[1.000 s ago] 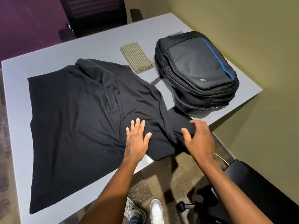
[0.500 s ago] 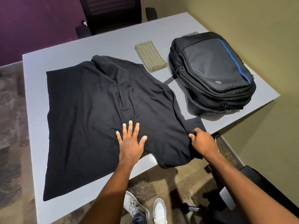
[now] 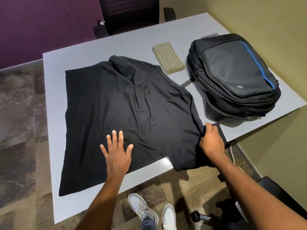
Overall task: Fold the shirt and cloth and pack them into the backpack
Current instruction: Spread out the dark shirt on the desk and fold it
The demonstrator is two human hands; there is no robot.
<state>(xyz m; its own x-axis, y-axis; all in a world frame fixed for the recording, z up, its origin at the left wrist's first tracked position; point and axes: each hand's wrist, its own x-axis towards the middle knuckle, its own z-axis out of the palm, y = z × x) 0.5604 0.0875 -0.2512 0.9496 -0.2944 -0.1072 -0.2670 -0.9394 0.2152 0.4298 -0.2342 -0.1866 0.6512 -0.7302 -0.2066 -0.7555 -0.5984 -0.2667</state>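
Note:
A black shirt [image 3: 119, 103] lies spread over the grey table [image 3: 99, 47], its near right part hanging over the front edge. My left hand [image 3: 116, 151] presses flat on the shirt's near side, fingers spread. At the shirt's right sleeve, my right hand [image 3: 211, 141] grips the fabric with curled fingers. A folded olive striped cloth [image 3: 167, 58] sits beyond the shirt. The black backpack [image 3: 232, 75] with a blue stripe lies flat and zipped at the table's right end.
A black office chair [image 3: 131, 12] stands behind the table's far edge. Another chair [image 3: 272, 196] is at my right, by the table corner. My white shoes [image 3: 154, 213] are on the carpet below. An olive wall runs along the right.
My right hand went from reaching over the sleeve to gripping it at the edge. My left hand stayed flat on the shirt. The view shifted, so everything sits further right.

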